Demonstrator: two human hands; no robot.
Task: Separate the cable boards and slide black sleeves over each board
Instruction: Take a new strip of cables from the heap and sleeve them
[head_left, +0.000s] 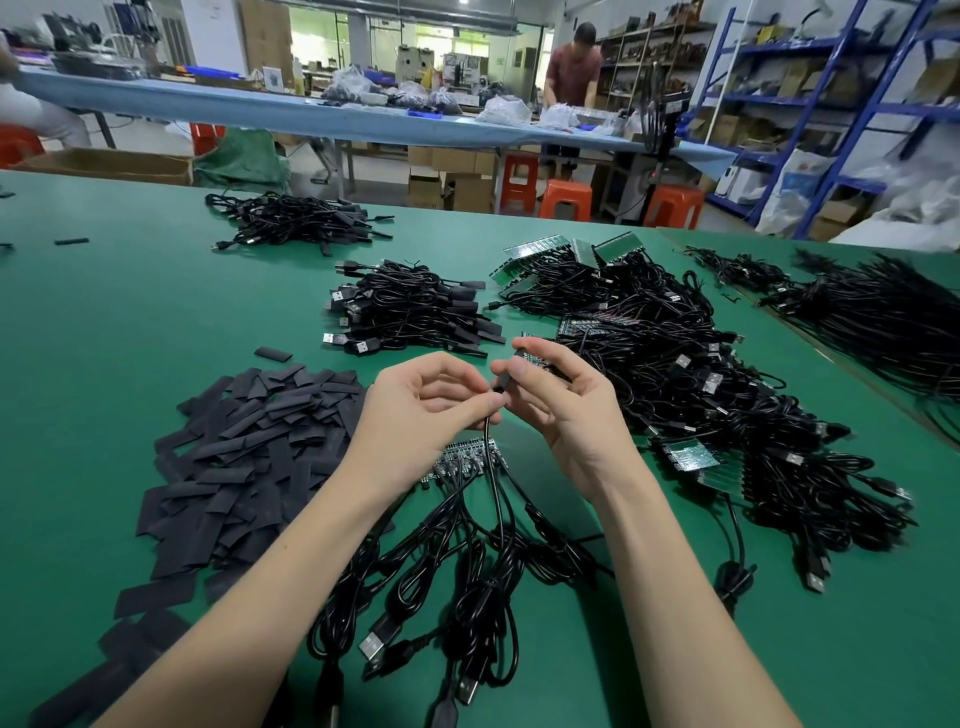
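Observation:
My left hand (423, 410) and my right hand (558, 402) meet above the green table (104, 332). Between their fingertips they pinch the end of one black cable (496, 493); my right hand grips its small board (530, 359), and a black piece sits at the fingertips where the hands touch. That cable hangs down to a strip of joined boards (467, 460) lying under my hands, with its bundled USB cables (467, 597) fanned toward me. A heap of flat black sleeves (249, 452) lies to the left.
Sleeved cables are piled at centre back (410, 309) and far left (296, 218). Unseparated board strips with cables (675, 374) fill the right side. More cable bundles (883, 312) lie far right. A person stands at a rear bench (571, 67).

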